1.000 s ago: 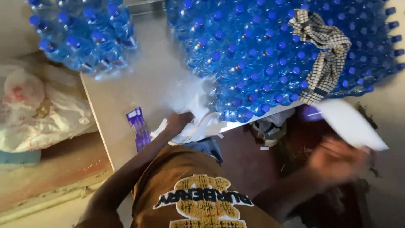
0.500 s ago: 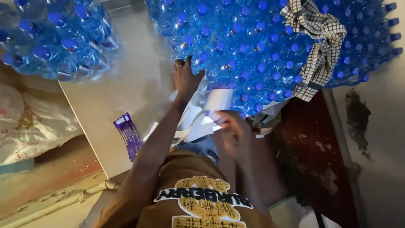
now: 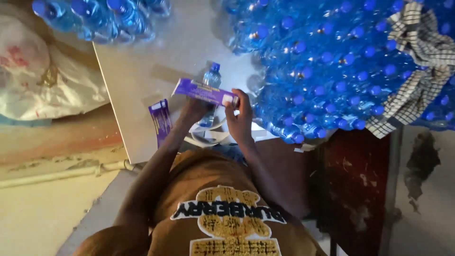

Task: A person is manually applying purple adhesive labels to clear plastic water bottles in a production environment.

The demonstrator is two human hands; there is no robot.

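**Purple label held across a single bottle**

Purple label strip (image 3: 204, 92) stretched flat between both hands above the grey table (image 3: 137, 80). Right hand (image 3: 241, 118) pinches the strip's right end between thumb and fingers. Left hand (image 3: 194, 110) sits under the strip; its grip is hidden, cannot tell. One small blue-capped bottle (image 3: 211, 90) stands just behind the strip. Second purple label (image 3: 160, 121) lies on the table nearby. Massed blue bottles (image 3: 332, 66) to the right.
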